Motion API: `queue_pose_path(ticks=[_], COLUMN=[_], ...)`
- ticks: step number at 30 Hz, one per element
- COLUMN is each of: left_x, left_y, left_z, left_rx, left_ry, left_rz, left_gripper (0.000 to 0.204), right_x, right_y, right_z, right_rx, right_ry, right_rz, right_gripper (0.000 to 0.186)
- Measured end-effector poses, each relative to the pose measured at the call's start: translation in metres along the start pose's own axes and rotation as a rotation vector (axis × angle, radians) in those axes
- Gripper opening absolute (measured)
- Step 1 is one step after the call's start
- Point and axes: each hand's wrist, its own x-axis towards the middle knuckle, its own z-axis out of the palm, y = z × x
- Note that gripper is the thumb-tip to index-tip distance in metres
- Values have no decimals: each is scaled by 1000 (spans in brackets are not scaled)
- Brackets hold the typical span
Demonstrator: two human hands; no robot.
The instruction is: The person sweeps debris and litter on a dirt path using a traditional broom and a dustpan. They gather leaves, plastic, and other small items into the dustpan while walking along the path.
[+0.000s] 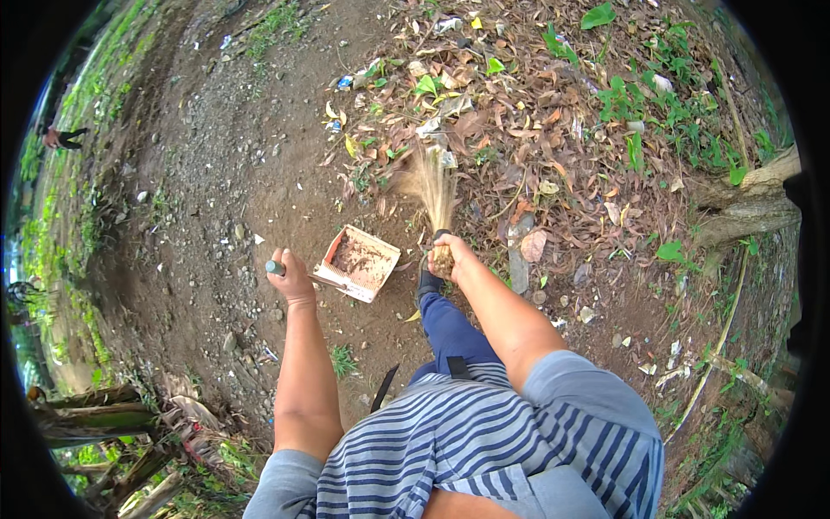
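Note:
My left hand (295,278) is closed around the handle of a dustpan (370,294), and the handle's green end pokes out past my fingers. The pan is pale and box-shaped, soiled brown inside, and sits just right of that hand, over the bare dirt. My right hand (447,257) grips a soft broom (438,195) by its short handle. Its tan bristles fan out away from me, at the edge of the leaf litter, and look partly smeared by motion. Whether the bristle tips touch the ground I cannot tell.
Dry brown leaves (536,130) mixed with litter scraps cover the ground ahead and right. A flat grey stone (520,253) lies near my right hand. A tree trunk (748,208) stands at far right. Gravelly dirt (203,173) stretches left, where a distant person (62,138) is visible.

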Motion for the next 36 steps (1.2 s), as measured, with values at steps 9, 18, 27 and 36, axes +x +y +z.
queue_pose_path(ticks=[9,18,27,36], left_x=[56,105,107,113], left_y=[-8,-10,25,20], left_z=[40,106,138,157], left_rx=[46,83,139,118], left_ry=[-102,-247,-351,-602], left_rz=[-38,-54,-97,116], left_gripper=[29,27,30,28], right_x=[-23,46,3,-58], right_y=[36,-86,-148,-98], right_z=[44,67,63,68], right_rx=[-108,255,311,42], right_ry=[-46,-17,-1,106], right_rz=[72,150,5,-316], right_gripper=[13,17,23,15])
